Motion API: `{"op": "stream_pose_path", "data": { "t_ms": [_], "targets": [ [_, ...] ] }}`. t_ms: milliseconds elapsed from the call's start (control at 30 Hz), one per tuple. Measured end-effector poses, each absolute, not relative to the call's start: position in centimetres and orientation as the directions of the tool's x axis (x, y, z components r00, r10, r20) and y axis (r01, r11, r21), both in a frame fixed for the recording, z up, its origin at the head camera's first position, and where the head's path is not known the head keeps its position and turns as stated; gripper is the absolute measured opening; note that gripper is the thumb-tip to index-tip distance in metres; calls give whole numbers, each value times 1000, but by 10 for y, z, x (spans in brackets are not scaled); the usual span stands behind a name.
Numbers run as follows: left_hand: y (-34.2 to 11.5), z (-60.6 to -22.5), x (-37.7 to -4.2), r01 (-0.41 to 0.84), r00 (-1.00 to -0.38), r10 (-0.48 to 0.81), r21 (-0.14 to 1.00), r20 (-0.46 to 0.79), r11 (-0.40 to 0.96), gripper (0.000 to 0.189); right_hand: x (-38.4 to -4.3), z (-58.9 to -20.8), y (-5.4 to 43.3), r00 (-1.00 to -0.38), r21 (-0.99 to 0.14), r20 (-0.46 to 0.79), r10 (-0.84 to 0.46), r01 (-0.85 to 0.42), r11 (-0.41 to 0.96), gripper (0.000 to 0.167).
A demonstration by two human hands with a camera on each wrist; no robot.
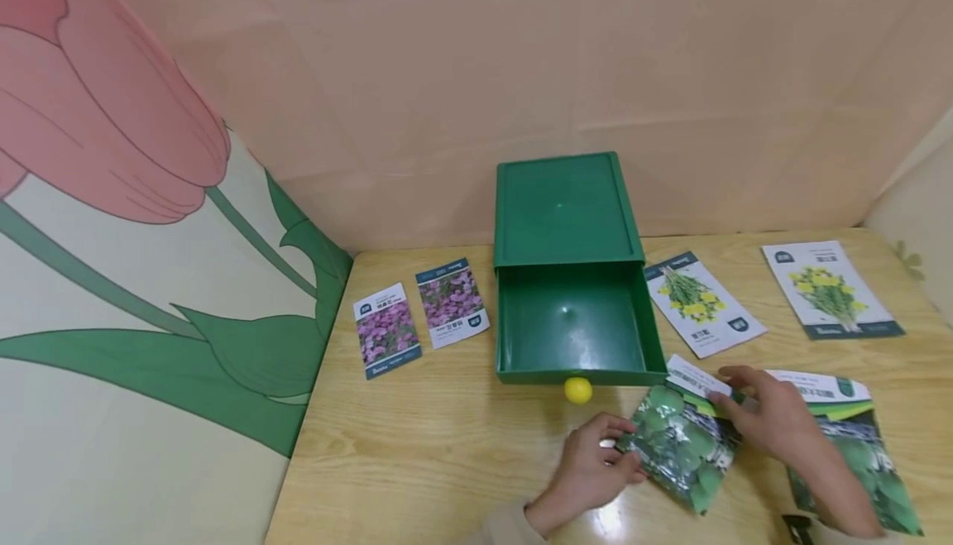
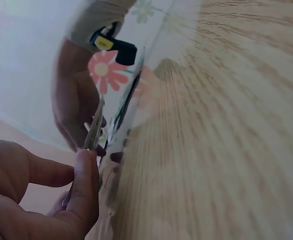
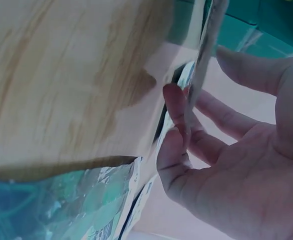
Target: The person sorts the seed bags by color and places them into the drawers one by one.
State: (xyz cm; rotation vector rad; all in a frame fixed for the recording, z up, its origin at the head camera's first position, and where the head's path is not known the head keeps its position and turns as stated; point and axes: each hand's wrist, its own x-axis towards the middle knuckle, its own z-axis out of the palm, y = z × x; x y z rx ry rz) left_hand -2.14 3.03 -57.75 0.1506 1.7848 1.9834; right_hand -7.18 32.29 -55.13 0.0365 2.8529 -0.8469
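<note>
A green-and-white seed packet [image 1: 681, 442] with round green leaves or fruit pictured on it is held tilted between both hands, just in front of the open drawer. My left hand [image 1: 591, 462] pinches its left edge between thumb and fingers; the left wrist view shows the packet [image 2: 94, 132] edge-on. At the packet's upper right edge, my right hand [image 1: 778, 417] grips with the thumb on one side and fingers [image 3: 174, 157] on the other. A matching green packet [image 1: 886, 483] lies on the table, partly covered by the right forearm.
A green box [image 1: 562, 210] has its drawer [image 1: 566, 330] pulled out, with a yellow knob [image 1: 577, 390] in front. Left of it lie two pink-flower packets [image 1: 387, 330]. Two yellow-flower packets [image 1: 830, 293] lie on the right. A cloth-covered wall [image 1: 417, 98] borders the wooden table [image 1: 395, 446].
</note>
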Motion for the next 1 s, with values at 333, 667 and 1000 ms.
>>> {"op": "stream_pose_path", "data": {
  "t_ms": [333, 667, 1000],
  "targets": [
    [29, -567, -22, -295, -878, 415, 952, -237, -79, 36, -70, -541, 328, -980, -576, -198, 7, 122, 809, 47],
    [27, -550, -21, -340, -842, 485, 931, -237, -136, 42, -57, -522, 332, -985, -661, -166, 49, 148, 736, 43],
    [23, -528, -16, -301, -810, 567, 936, -149, -183, 40, -49, -503, 342, -950, -694, -286, 125, 295, 657, 57]
  ]
}}
